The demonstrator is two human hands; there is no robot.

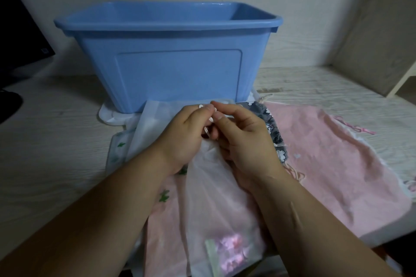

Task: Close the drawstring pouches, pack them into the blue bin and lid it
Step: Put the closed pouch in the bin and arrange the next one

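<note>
The person is holding a thin white pouch up off the table, its neck bunched between both hands. The left hand is curling its fingers round the white cord at the neck, and the right hand is pinching the same cord between thumb and forefinger, the two hands touching. Something pink is showing through the pouch's lower end. The blue bin is standing open just behind the hands, sitting on a flat white piece. Under and beside the hands more pouches are lying flat: a pink one to the right, a grey patterned one by the right hand, and a white one with green shapes to the left.
</note>
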